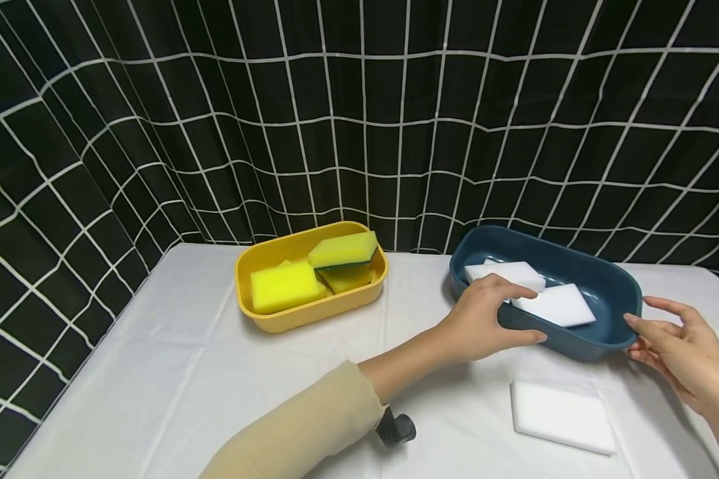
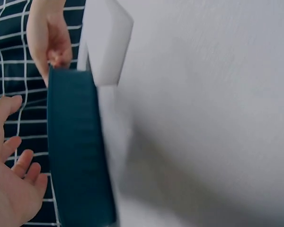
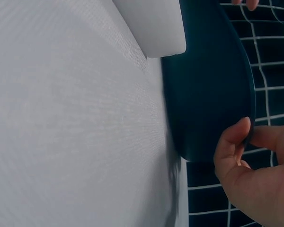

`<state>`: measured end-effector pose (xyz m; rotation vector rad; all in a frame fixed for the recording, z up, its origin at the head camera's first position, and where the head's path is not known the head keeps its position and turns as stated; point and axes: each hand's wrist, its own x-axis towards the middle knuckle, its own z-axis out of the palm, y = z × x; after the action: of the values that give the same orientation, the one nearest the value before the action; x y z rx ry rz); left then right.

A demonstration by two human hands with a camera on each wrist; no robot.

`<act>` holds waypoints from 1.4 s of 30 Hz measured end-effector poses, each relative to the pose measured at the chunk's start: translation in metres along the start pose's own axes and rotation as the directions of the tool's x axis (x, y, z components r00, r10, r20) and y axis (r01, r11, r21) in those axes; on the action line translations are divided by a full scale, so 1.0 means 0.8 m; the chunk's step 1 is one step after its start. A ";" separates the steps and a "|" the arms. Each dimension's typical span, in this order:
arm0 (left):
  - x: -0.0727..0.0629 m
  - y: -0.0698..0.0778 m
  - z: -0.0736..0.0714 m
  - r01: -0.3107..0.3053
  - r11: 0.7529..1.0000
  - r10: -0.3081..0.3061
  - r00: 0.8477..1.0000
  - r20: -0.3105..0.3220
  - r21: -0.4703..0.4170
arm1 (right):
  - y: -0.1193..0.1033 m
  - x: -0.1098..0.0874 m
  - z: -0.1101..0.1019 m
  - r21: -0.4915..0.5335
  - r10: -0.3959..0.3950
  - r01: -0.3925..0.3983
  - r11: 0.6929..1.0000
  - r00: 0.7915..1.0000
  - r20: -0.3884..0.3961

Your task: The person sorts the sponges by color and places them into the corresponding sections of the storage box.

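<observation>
A dark blue bin [image 1: 611,286] stands at the right of the table with white sponge blocks [image 1: 554,305] in it. My right hand [image 1: 683,352] pinches the bin's right-end rim between thumb and fingers, which the right wrist view shows closely. Over the bin's near left side hovers my left hand [image 1: 485,319], thumb and fingers spread apart. In the left wrist view that hand [image 2: 14,179] looks apart from the bin wall [image 2: 78,151], holding nothing. Another white sponge block [image 1: 563,416] lies flat on the table in front of the bin.
A yellow bin [image 1: 317,313] at centre left holds several yellow sponges [image 1: 284,287], one with a dark green side. A white cloth [image 1: 174,372] covers the table. Behind hangs a black curtain [image 1: 383,133] with a white grid. A small black object [image 1: 395,428] shows below the left sleeve.
</observation>
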<state>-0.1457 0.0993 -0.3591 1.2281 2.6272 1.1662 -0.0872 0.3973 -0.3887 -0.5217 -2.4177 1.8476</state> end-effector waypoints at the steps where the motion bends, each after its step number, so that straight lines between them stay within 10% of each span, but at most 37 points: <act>1: -0.002 0.001 0.001 -0.010 1.000 0.010 1.000 0.007 0.002 | -0.002 -0.001 0.001 0.004 0.002 -0.002 1.000 1.000 0.000; 22: -0.025 0.016 0.029 -0.063 0.994 0.032 0.947 0.320 0.086 | -0.003 -0.002 -0.001 0.059 0.024 -0.025 0.998 1.000 0.011; 42: -0.040 0.014 0.054 -0.105 0.982 0.032 0.913 0.408 0.159 | 0.002 0.001 -0.003 -0.039 0.024 -0.024 0.999 1.000 -0.003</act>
<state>-0.1031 0.1096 -0.3916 1.4207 2.4260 0.6021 -0.0869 0.3998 -0.3897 -0.5576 -2.4614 1.8103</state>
